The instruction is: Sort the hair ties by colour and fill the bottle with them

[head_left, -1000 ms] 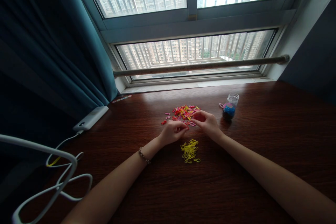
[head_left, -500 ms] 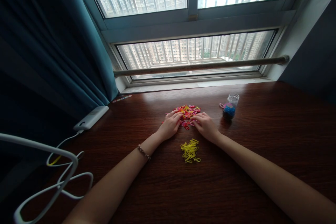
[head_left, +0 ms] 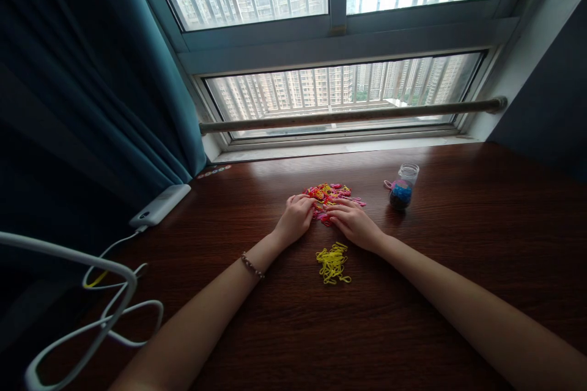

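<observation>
A pile of small red, pink, orange and yellow loops (head_left: 328,191) lies on the dark wooden table. My left hand (head_left: 296,218) rests at the pile's left edge, its fingers bent and close together against the loops; what is under the fingertips is hidden. Across from it, my right hand (head_left: 355,223) lies over the right front part of the pile, fingers stretched out and touching the loops. The two hands are a short gap apart. Nearer to me, between the forearms, sits a separate heap of yellow loops (head_left: 332,263).
A clear jar (head_left: 402,188) with blue and dark contents stands right of the pile, a pink loop beside it. At the left are a white device (head_left: 160,205), white cables (head_left: 123,284) and a blue curtain (head_left: 151,73). A window with a rail (head_left: 348,116) is behind the table.
My right hand has moved slightly left over the pile, and pink loops now show beyond its fingers. My left hand has barely shifted, its fingers drawn in a little.
</observation>
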Action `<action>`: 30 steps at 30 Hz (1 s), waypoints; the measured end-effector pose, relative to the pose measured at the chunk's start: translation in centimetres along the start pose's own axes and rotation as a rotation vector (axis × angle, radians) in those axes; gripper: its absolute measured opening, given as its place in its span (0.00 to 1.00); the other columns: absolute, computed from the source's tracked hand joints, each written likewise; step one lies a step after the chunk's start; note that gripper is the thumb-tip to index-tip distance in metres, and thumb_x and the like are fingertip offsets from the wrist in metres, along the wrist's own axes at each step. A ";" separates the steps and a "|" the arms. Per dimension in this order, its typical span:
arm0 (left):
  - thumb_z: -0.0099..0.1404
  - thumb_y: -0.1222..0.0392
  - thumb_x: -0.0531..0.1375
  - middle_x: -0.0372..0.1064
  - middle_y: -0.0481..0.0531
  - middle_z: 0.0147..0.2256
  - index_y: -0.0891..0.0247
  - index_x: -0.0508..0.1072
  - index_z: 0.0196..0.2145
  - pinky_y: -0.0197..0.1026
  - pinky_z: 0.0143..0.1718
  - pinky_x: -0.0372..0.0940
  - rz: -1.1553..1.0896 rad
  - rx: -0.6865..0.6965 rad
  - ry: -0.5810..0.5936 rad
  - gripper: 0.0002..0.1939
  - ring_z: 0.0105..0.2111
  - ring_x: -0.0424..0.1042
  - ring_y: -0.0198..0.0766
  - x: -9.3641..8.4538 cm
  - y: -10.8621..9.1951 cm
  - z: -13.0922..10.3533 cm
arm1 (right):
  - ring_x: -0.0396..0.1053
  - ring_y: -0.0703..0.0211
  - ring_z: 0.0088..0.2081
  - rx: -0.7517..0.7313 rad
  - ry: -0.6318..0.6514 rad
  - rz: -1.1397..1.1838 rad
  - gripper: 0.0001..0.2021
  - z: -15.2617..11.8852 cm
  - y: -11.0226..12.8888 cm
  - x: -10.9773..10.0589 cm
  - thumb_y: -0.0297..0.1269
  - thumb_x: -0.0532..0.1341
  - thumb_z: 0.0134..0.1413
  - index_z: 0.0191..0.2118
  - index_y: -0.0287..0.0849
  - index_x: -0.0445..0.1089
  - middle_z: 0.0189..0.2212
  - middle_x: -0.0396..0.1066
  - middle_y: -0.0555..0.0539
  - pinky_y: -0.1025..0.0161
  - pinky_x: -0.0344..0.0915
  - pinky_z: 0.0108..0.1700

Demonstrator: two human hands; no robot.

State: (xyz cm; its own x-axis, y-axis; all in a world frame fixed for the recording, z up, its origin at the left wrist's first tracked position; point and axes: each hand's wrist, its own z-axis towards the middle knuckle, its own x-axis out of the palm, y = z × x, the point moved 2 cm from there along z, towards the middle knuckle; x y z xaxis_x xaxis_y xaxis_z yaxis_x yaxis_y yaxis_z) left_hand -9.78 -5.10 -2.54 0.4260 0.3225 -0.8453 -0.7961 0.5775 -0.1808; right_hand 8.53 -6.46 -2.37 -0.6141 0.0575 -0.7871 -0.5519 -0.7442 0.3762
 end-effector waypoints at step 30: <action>0.63 0.61 0.52 0.71 0.51 0.34 0.61 0.73 0.31 0.49 0.48 0.56 -0.071 0.025 -0.007 0.10 0.41 0.65 0.40 -0.3 0.1 0.0 | 0.53 0.53 0.54 0.138 0.021 -0.061 0.14 0.0 -0.8 0.7 0.38 0.53 0.56 0.47 0.43 0.66 0.49 0.65 0.46 0.52 0.51 0.55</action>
State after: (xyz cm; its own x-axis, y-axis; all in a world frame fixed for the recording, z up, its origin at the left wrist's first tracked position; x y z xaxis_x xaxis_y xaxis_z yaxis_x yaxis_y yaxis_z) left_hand -9.91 -5.12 -2.31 0.4842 0.2853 -0.8271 -0.7526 0.6179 -0.2274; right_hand 8.56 -5.80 -3.25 -0.5660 0.0851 -0.8200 -0.6612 -0.6410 0.3898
